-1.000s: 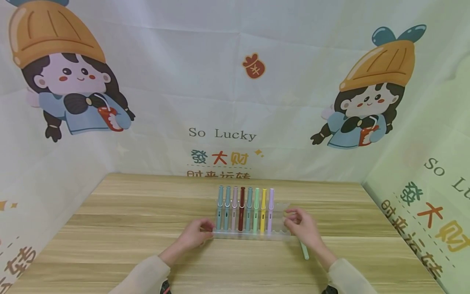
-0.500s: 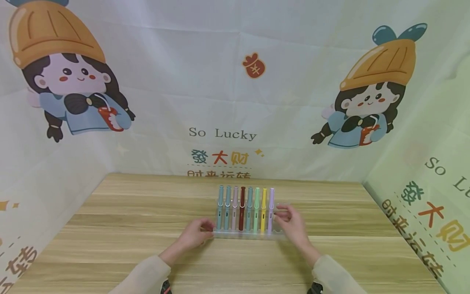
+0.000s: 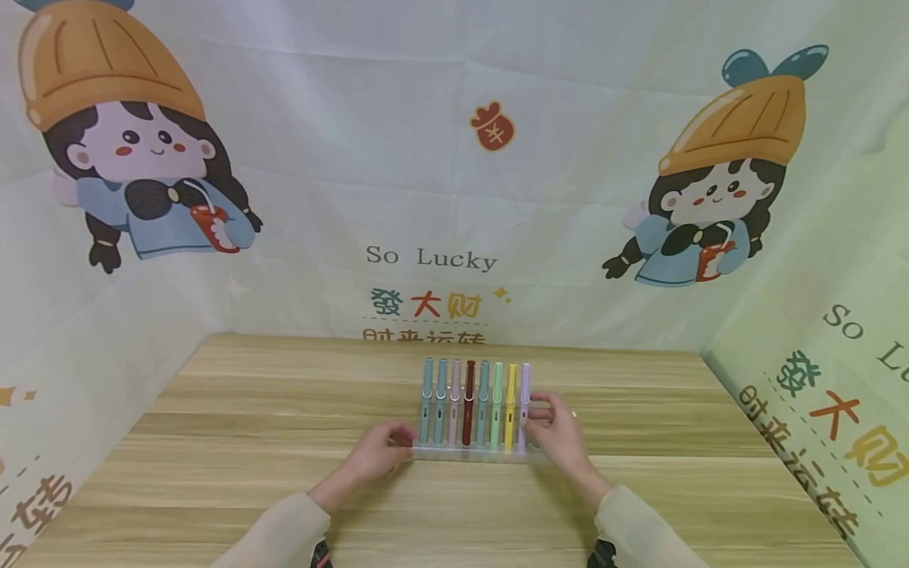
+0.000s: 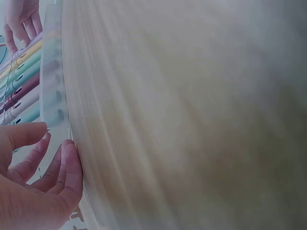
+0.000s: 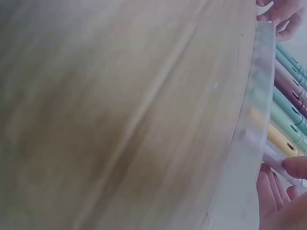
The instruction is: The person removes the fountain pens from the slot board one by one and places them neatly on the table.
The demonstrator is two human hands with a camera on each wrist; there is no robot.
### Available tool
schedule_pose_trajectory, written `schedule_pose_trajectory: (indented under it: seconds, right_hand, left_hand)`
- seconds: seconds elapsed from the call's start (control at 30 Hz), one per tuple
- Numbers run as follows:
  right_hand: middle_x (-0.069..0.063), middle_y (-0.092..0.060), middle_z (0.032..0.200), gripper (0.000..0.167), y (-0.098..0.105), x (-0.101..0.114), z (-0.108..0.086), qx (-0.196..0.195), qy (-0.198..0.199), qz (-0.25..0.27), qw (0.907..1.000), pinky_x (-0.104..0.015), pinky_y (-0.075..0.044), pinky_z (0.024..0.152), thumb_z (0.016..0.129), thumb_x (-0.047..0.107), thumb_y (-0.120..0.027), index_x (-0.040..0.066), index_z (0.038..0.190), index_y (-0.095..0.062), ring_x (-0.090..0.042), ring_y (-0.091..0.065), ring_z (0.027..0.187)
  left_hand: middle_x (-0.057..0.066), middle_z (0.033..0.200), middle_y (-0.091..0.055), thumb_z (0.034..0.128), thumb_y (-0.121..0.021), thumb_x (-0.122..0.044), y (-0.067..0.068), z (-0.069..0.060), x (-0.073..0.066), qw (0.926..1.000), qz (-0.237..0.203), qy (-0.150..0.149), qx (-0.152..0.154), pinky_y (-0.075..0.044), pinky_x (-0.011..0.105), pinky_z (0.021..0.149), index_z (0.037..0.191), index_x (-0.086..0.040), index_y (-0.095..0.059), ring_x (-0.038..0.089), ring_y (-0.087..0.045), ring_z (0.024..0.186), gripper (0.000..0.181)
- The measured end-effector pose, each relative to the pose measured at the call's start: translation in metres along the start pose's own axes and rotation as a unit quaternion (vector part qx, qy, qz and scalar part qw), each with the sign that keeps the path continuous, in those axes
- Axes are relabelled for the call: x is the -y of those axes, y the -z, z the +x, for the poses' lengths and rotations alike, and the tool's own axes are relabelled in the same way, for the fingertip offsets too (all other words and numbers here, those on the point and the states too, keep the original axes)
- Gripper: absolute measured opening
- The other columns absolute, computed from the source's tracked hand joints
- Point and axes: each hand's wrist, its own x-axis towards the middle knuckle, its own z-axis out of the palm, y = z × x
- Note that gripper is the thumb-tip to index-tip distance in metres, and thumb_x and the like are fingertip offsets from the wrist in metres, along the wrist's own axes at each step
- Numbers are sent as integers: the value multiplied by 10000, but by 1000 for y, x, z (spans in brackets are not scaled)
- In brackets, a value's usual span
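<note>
A clear plastic pen stand holds a row of capped fountain pens, in teal, pink, dark red, green and yellow, leaning upright in its notches. My left hand grips the stand's left end between thumb and fingers; in the left wrist view that hand is curled at the stand's end. At the right of the row, my right hand pinches the lilac pen. Its thumb lies over the lilac barrel in the right wrist view. A small pale tip shows behind the right hand; the rest of it is hidden.
The wood-grain table reaches back to a printed cloth backdrop with cartoon figures and lettering. More of that cloth hangs along the right side.
My right hand has moved left from the stand's right end to the lilac pen. A pale green pen seen below that hand earlier is out of sight there. The left hand stays put.
</note>
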Motion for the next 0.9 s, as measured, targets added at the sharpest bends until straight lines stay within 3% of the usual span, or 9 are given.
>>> schedule_pose_trajectory:
  seconds: [0.27, 0.5, 0.67, 0.9]
  right_hand:
    - [-200, -616, 910, 389, -1, -1, 0, 55, -38, 64, 10000, -315, -498, 622, 773, -56, -586, -20, 1143, -472, -275, -605, 800]
    - [-162, -629, 818, 345, 1, 0, -4, -2, 563, 111, 9984, -313, -497, 597, 759, -59, -590, -46, 1087, -482, -229, -602, 719]
    - [-184, -624, 842, 355, 0, 0, -1, -88, 320, 55, 9994, -327, -496, 638, 759, -71, -587, -34, 1098, -488, -267, -600, 754]
    - [-185, -621, 842, 365, 3, 6, 4, -350, 269, 124, 9989, -311, -483, 685, 766, -76, -588, -33, 1110, -475, -273, -591, 788]
  left_hand:
    - [76, 820, -562, 773, -585, 42, 0, 0, 0, 10000, 2, -2, 2, -449, 291, 513, 900, 36, -574, 176, -522, 702, 127]
    - [75, 817, -562, 769, -589, 42, 0, 0, 1, 10000, -11, -15, 2, -452, 291, 515, 896, 38, -573, 177, -524, 701, 128]
    - [77, 820, -560, 772, -593, 37, 0, 0, -1, 10000, -19, 32, -6, -454, 294, 522, 899, 34, -575, 181, -521, 707, 129]
    - [86, 826, -558, 775, -589, 38, 0, -1, -3, 9999, -52, 110, -3, -455, 300, 520, 907, 39, -574, 177, -515, 702, 132]
